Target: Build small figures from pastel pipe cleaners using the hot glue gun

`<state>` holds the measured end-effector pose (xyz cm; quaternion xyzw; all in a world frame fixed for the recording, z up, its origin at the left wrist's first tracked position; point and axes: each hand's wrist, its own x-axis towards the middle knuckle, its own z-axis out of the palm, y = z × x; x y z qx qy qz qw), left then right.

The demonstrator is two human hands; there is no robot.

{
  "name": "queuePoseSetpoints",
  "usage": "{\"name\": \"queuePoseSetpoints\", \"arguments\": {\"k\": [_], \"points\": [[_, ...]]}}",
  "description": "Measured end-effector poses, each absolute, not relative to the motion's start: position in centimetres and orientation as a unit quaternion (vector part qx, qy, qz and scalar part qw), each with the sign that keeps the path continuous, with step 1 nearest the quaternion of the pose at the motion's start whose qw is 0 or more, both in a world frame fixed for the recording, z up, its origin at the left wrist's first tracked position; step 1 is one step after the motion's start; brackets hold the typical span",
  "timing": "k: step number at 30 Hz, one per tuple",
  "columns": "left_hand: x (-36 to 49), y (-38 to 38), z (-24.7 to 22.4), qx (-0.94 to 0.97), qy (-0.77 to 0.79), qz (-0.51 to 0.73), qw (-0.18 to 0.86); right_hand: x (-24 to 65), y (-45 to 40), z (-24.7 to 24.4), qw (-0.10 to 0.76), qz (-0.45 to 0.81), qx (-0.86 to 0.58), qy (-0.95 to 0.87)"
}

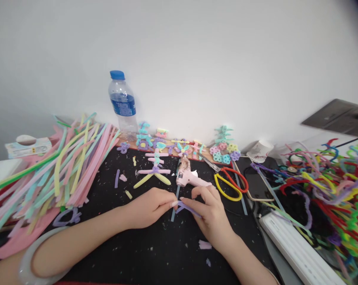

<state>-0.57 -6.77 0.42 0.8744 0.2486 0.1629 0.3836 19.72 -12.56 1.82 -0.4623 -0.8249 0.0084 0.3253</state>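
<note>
A small purple pipe cleaner piece is pinched between my two hands above the black mat. My left hand grips its left end with thumb and forefinger. On the right, my right hand has thumb and fingers closed on the same piece. A pink glue gun lies just beyond my hands, a pale glue stick at its rear. Left of the gun rests a figure of pink, purple and yellow pipe cleaners. Scissors with red and yellow handles lie to the right.
Pastel pipe cleaners are heaped at the left, bright ones at the right. A bottle and small flower shapes stand by the wall. A white power strip, phone and paper cup are on the right.
</note>
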Motion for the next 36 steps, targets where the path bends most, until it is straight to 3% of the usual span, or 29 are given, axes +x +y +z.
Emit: {"name": "queuePoseSetpoints", "arguments": {"k": [8, 18, 26, 36], "points": [[-0.6, -6.8, 0.7, 0.880, 0.232, 0.159, 0.382, 19.7, -12.7, 1.2, 0.345, 0.214, -0.440, -0.801], [-0.7, -7.0, 0.8, 0.891, 0.210, 0.156, 0.370, 18.9, -13.1, 0.6, 0.327, 0.466, -0.548, -0.613], [-0.7, -7.3, 0.8, 0.893, 0.189, 0.163, 0.374, 18.8, -12.8, 0.9, 0.330, 0.461, -0.504, -0.652], [-0.6, -7.5, 1.7, 0.894, 0.185, 0.163, 0.373, 18.0, -13.1, 1.0, 0.364, 0.610, -0.458, -0.535]]}}
